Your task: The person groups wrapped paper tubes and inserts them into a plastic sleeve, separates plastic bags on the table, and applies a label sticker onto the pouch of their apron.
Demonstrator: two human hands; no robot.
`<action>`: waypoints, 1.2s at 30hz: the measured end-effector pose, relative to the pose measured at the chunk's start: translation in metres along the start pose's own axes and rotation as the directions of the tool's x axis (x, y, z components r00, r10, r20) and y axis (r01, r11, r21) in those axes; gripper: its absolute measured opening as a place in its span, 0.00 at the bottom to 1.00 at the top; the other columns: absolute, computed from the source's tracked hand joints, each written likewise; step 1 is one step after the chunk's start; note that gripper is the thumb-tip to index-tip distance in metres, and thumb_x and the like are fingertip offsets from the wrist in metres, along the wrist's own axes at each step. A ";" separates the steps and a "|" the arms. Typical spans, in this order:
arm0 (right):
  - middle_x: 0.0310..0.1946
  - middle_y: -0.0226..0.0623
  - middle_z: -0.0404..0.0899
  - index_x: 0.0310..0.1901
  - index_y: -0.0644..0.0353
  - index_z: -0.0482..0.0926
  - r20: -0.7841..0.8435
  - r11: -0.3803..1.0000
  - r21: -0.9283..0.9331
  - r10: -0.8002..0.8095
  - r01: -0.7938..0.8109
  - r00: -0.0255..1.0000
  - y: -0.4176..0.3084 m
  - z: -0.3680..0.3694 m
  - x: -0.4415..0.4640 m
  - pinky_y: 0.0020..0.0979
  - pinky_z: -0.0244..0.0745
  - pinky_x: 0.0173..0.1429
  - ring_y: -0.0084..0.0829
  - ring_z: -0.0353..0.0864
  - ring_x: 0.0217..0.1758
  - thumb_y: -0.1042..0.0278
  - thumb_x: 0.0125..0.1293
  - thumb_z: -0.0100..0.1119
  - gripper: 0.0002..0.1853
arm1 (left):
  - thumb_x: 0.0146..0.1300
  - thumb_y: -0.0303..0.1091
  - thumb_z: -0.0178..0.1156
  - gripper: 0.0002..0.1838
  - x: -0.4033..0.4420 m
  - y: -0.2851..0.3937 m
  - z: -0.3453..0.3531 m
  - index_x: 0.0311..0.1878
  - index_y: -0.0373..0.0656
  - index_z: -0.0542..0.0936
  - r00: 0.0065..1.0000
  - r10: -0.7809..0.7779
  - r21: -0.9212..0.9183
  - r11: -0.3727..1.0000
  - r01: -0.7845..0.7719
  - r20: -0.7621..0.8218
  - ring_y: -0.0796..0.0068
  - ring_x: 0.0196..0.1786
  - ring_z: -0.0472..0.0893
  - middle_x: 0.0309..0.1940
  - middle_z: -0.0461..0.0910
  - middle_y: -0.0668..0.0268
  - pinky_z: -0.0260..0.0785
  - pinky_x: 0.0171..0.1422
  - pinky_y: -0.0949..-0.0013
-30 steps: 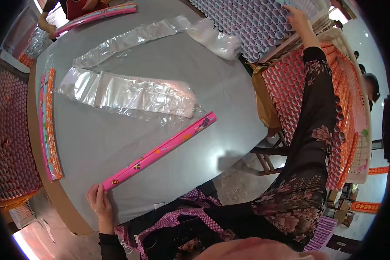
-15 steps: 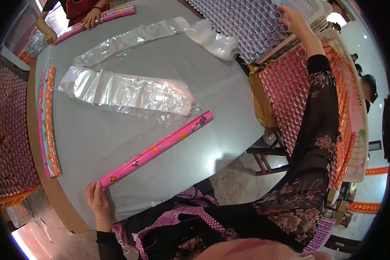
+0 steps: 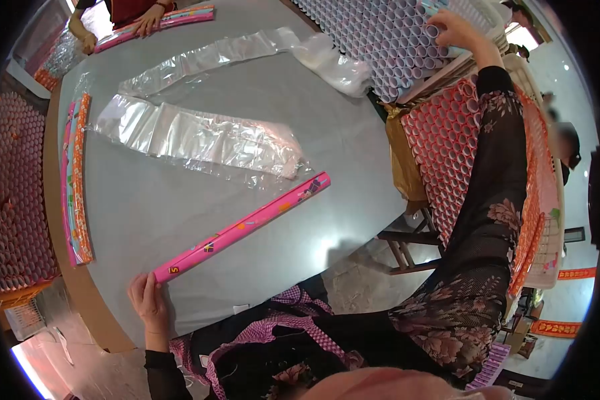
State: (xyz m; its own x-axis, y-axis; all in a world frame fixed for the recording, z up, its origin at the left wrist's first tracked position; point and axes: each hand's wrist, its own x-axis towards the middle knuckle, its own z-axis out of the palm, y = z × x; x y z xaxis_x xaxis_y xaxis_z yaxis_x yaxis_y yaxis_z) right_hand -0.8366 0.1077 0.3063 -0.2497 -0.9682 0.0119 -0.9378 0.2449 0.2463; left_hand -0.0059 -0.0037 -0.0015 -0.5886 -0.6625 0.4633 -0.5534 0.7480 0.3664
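A pink patterned roll of wrapping paper [image 3: 243, 227] lies diagonally across the grey table. My left hand [image 3: 148, 301] is closed on its near left end, thumb and fingers pressed against the edge. My right hand [image 3: 457, 30] stretches far out to the upper right, over a crate packed with light blue paper rolls [image 3: 390, 47] standing on end. Its fingers are bent around the end of one roll; the far side of the grip is hidden. Clear plastic sleeves [image 3: 207, 137] lie spread on the table beyond the pink roll, with another strip of them [image 3: 213, 59] behind.
Pink, blue and orange rolls [image 3: 80, 180] lie together at the table's left edge. Red-rimmed rolls [image 3: 440, 130] fill a crate under my right arm. More rolls [image 3: 17, 193] stand at far left. Across the table, another person's hands [image 3: 147, 21] rest on a wrapped bundle.
My right hand has shifted slightly down, its fingers bending more over the roll ends. My left hand and the pink roll stay nearly where they were. The view has tilted a little.
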 end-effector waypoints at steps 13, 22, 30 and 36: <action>0.39 0.49 0.80 0.45 0.62 0.79 -0.350 0.995 0.034 -0.074 0.091 0.934 -0.139 -0.013 -0.027 0.43 0.74 0.49 0.49 0.79 0.46 0.65 0.57 0.63 0.16 | 0.62 0.22 0.61 0.12 0.003 0.002 0.001 0.49 0.35 0.82 0.999 0.027 -0.005 1.000 -0.027 -0.037 0.55 0.48 0.76 0.45 0.78 0.56 0.69 0.55 0.59; 0.38 0.37 0.76 0.47 0.60 0.74 -0.485 0.866 -0.127 -0.479 0.483 0.731 -0.265 0.010 -0.028 0.37 0.73 0.51 0.41 0.77 0.48 0.71 0.54 0.68 0.18 | 0.60 0.24 0.63 0.13 0.002 -0.005 0.004 0.48 0.40 0.83 0.995 0.071 0.029 0.997 -0.070 -0.064 0.58 0.46 0.76 0.42 0.78 0.60 0.69 0.51 0.60; 0.32 0.34 0.74 0.38 0.56 0.71 -0.456 0.715 -0.099 -0.651 0.692 0.607 -0.445 -0.019 -0.094 0.34 0.72 0.46 0.36 0.75 0.40 0.71 0.57 0.56 0.07 | 0.60 0.25 0.63 0.15 0.002 -0.006 0.003 0.51 0.43 0.82 0.992 0.099 -0.034 0.994 -0.101 -0.074 0.59 0.46 0.76 0.42 0.78 0.60 0.66 0.54 0.59; 0.33 0.34 0.73 0.38 0.58 0.72 -0.500 0.591 0.037 -0.687 0.806 0.527 -0.565 -0.012 -0.151 0.35 0.71 0.46 0.35 0.75 0.40 0.71 0.56 0.58 0.09 | 0.58 0.31 0.65 0.10 0.001 -0.014 0.015 0.44 0.43 0.83 0.979 0.080 -0.073 0.993 -0.095 -0.189 0.57 0.45 0.77 0.39 0.79 0.60 0.69 0.51 0.57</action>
State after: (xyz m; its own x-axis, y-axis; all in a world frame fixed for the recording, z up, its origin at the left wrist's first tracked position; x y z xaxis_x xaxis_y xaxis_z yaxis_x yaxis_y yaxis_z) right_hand -0.2661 0.1145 0.1766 0.6334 -0.7039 0.3216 -0.7646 -0.6334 0.1195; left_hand -0.0073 -0.0156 -0.0183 -0.5086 -0.5812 0.6353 -0.4504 0.8084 0.3789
